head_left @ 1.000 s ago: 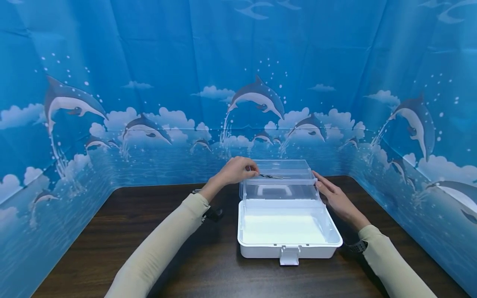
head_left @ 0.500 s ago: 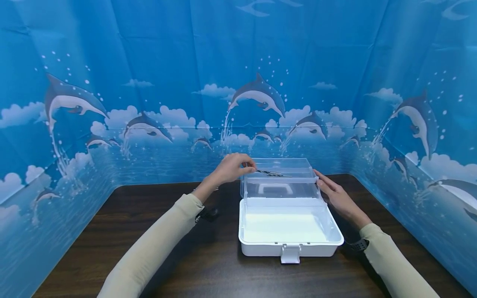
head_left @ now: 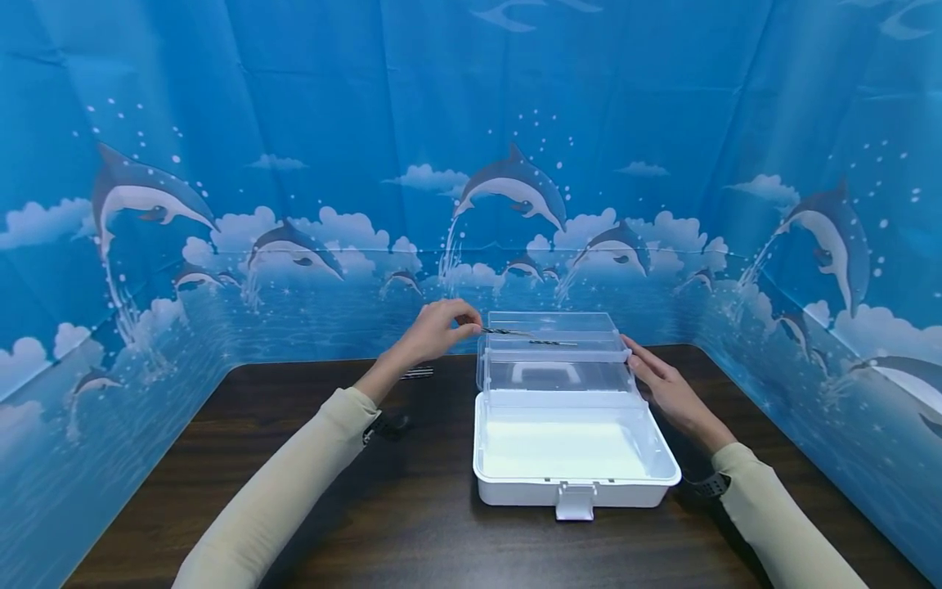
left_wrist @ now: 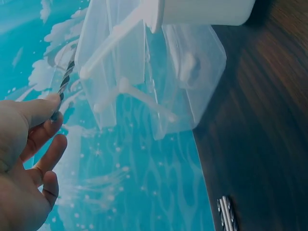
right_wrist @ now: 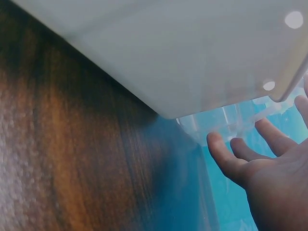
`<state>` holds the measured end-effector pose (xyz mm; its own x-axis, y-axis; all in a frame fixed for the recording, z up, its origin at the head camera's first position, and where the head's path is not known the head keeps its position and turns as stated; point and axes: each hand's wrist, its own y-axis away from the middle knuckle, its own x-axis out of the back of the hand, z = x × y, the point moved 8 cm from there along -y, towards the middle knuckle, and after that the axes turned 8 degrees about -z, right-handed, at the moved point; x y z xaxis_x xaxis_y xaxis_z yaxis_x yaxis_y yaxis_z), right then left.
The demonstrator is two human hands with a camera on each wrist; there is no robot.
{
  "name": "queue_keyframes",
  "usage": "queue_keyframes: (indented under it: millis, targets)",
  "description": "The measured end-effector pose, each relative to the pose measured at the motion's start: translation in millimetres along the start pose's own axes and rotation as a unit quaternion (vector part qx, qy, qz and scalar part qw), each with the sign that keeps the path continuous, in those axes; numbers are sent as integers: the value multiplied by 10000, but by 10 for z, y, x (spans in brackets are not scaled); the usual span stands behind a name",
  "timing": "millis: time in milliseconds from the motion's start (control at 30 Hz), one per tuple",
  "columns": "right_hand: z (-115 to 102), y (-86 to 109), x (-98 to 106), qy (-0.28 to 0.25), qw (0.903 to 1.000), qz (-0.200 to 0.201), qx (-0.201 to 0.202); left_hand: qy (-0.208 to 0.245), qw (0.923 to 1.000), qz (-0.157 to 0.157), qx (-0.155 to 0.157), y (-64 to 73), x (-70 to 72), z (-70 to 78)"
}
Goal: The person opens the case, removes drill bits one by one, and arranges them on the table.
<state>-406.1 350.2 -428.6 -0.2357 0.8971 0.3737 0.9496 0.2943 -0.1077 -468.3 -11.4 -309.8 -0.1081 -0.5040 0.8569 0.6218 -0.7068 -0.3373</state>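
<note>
My left hand (head_left: 441, 327) pinches one end of a twist drill bit (left_wrist: 66, 79) between thumb and index finger; its other fingers are loosely bent. The bit points right, over the left end of a clear raised tray (head_left: 559, 357). A second drill bit (head_left: 552, 343) lies in that tray. The tray belongs to an opened white case (head_left: 515, 494), whose bottom compartment shows white. At the tray's right end my right hand (head_left: 666, 397) touches the side with extended fingers (right_wrist: 219, 149). Several more drill bits (left_wrist: 226, 214) lie together on the table, left of the case.
The case stands on a dark wooden table (head_left: 412, 523), its white latch (head_left: 575, 501) hanging down in front. Its clear lid leans back behind the trays. A blue dolphin-print cloth (head_left: 331, 147) encloses the table's back and sides.
My left hand has moved left and slightly up, drawing the pinched drill bit toward the tray's left end. The other bit stays in the tray. My right hand keeps its place.
</note>
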Motion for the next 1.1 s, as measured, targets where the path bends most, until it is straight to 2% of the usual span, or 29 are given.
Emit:
queue_keyframes:
  millis: [167, 333, 600, 867, 1100]
  targets:
    - [2, 9, 1, -4, 10000, 35, -11, 154, 9996, 188, 170, 98, 66, -105]
    - [-8, 7, -10, -4, 10000, 2, -21, 324, 9985, 168, 412, 220, 97, -229]
    - [11, 16, 9, 27, 10000, 22, -31, 232, 9964, 244, 783, 434, 131, -436]
    - [38, 1, 12, 33, 10000, 57, -48, 511, 9944, 322, 866, 640, 163, -618]
    - [17, -1, -1, 42, 10000, 41, -60, 494, 9930, 326, 1023, 771, 136, -792]
